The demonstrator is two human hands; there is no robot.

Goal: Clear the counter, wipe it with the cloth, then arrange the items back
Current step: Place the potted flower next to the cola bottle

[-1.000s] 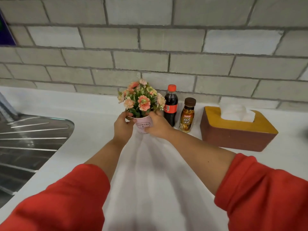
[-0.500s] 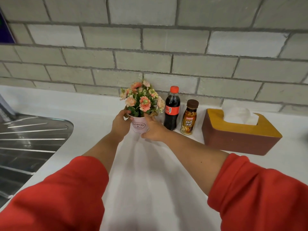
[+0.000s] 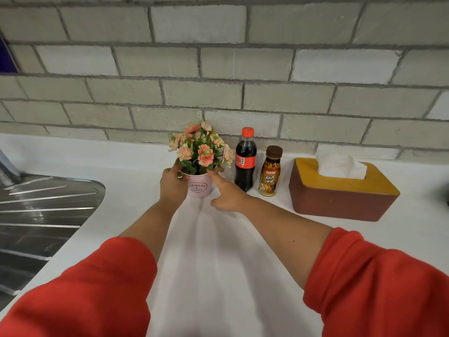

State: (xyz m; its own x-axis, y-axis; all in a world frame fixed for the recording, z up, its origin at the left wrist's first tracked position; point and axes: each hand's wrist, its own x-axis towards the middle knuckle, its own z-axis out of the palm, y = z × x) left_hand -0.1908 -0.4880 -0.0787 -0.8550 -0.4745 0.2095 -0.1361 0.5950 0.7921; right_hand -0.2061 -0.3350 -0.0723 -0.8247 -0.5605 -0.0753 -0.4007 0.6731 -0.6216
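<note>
Now down at the back edge of the table (image 3: pixel 126 181), flower pot (image 3: pixel 198 189) still cupped by left hand (image 3: pixel 171 187); right hand (image 3: pixel 228 197) seemingly opening off it, so arranging looks nearly done.

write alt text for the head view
A person's left hand grips a pink flower pot on a counter; the right hand touches its other side with one finger. A white cloth lies between the red-sleeved arms. Right of the pot stand a cola bottle, a brown bottle and a tissue box.
</note>
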